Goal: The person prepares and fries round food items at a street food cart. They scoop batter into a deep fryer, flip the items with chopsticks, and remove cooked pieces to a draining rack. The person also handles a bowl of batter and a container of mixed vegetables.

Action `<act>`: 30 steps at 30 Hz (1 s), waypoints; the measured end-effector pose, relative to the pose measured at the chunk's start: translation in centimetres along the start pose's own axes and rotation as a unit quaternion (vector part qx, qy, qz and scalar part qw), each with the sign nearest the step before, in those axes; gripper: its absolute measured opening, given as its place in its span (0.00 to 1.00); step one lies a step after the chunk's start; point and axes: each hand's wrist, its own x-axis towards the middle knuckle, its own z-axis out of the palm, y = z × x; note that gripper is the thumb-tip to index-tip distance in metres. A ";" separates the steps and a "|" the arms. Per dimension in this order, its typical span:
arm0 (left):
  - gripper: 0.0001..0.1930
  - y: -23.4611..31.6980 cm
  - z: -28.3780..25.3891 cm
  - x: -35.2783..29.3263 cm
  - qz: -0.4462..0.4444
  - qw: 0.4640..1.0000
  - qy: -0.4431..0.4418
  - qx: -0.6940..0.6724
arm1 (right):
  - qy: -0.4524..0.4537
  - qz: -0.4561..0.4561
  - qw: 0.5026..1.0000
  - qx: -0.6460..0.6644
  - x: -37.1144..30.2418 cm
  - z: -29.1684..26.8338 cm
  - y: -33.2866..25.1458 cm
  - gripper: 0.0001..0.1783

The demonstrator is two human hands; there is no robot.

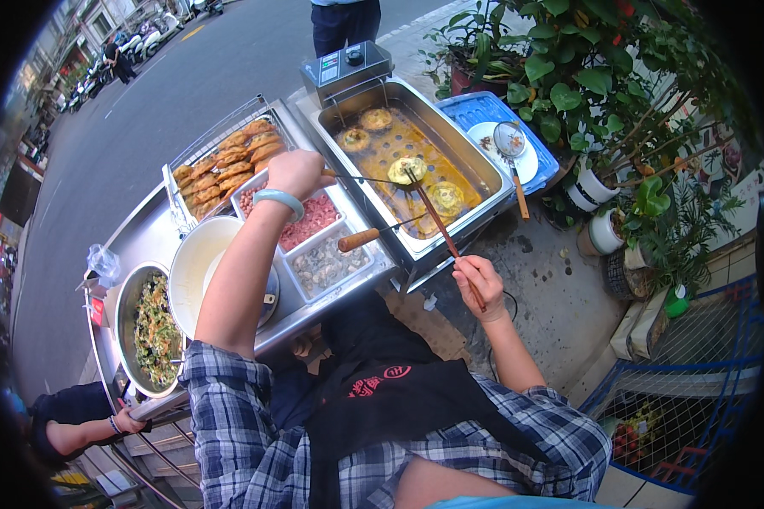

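My left hand (295, 176), with a pale bangle at the wrist, is closed around the wooden handle of a long-shafted frying ladle (361, 178). The ladle reaches over the fryer (482, 193), and a pale round fritter (406, 169) sits at its end. Dark chopsticks (433, 212) are gripped in my right hand (480, 288), their tips at that fritter. A second wooden-handled ladle (358, 240) rests across the fryer's near edge, its end by another pale fritter (444, 199) in the oil. Two golden fritters (376, 119) float toward the far end.
Browned fritters (229, 161) fill a wire rack at the back left. Nearby stand trays of pink diced meat (310, 222) and greyish pieces (327, 265), a white bucket (182, 276) and a bowl of chopped vegetables (154, 331). A strainer (509, 140) lies on a plate at right. Another person's hand (127, 422) touches the cart.
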 end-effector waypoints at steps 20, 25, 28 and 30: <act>0.16 1.2 -0.7 -1.2 0.029 0.998 0.044 0.043 | 0.027 0.017 0.999 -0.005 0.3 0.4 -0.1 0.11; 0.13 1.4 0.3 -1.3 0.030 0.995 0.081 0.040 | 0.026 0.017 0.999 -0.008 0.3 0.4 -0.1 0.11; 0.12 1.5 1.3 -1.3 0.012 0.995 0.095 0.042 | 0.036 0.033 0.999 0.015 0.3 0.6 -0.3 0.12; 0.11 1.6 2.0 -1.4 -0.004 0.993 0.102 0.052 | 0.045 0.042 0.998 0.032 0.2 0.7 -0.5 0.12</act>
